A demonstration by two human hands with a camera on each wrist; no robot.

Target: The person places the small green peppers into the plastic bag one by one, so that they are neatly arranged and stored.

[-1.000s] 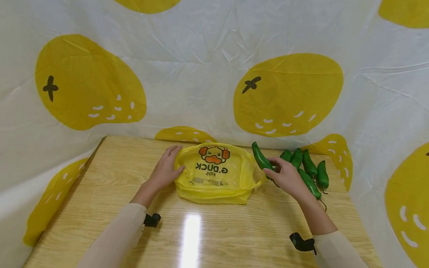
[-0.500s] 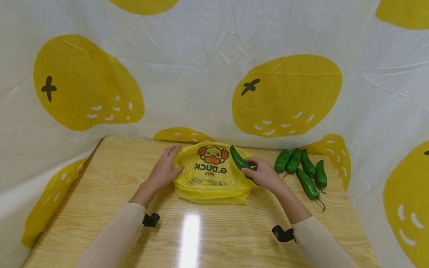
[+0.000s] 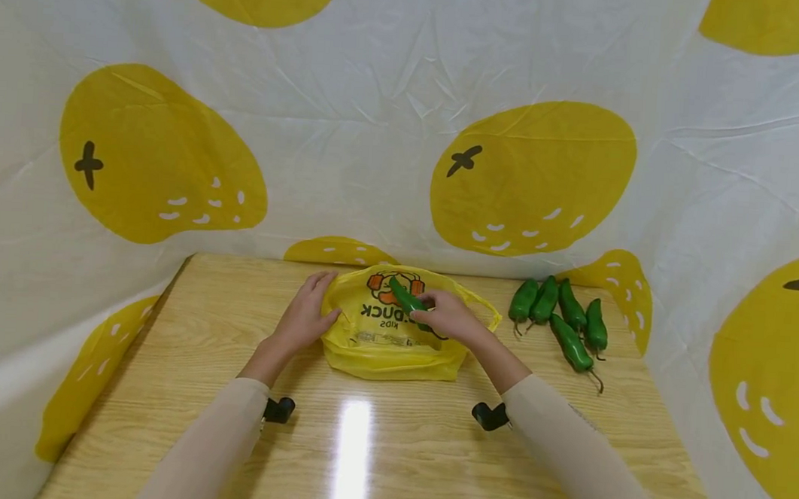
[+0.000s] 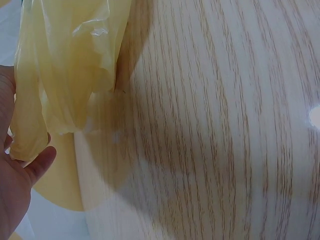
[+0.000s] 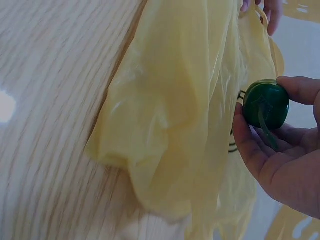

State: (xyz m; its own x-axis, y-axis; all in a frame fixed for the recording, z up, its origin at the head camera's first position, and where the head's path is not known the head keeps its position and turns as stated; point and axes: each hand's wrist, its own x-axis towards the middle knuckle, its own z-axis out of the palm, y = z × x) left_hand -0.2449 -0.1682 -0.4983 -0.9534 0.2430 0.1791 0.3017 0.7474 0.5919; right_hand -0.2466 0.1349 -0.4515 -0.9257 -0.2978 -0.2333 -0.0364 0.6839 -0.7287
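Observation:
A yellow plastic bag (image 3: 393, 364) with a duck print lies on the table, its mouth spread open. At its left side my left hand (image 3: 299, 318) grips the edge; in the left wrist view the thumb and fingers sit around the bag's film (image 4: 65, 55). Over the bag's opening, my right hand (image 3: 453, 318) pinches a green chili pepper (image 3: 405, 298), its tip angled away and to the left. From the right wrist, the pepper's stem end (image 5: 265, 105) shows between thumb and fingers, beside the bag.
Several more green peppers (image 3: 572, 343) lie together at the table's back right. A white curtain (image 3: 350, 164) with yellow fruit prints hangs behind and along both sides of the wooden table (image 3: 423, 447). Light glares on the tabletop near the front.
My right hand has carried the green chili pepper leftward, from beside the other peppers to over the bag's opening. My left hand has stayed at the bag's left edge.

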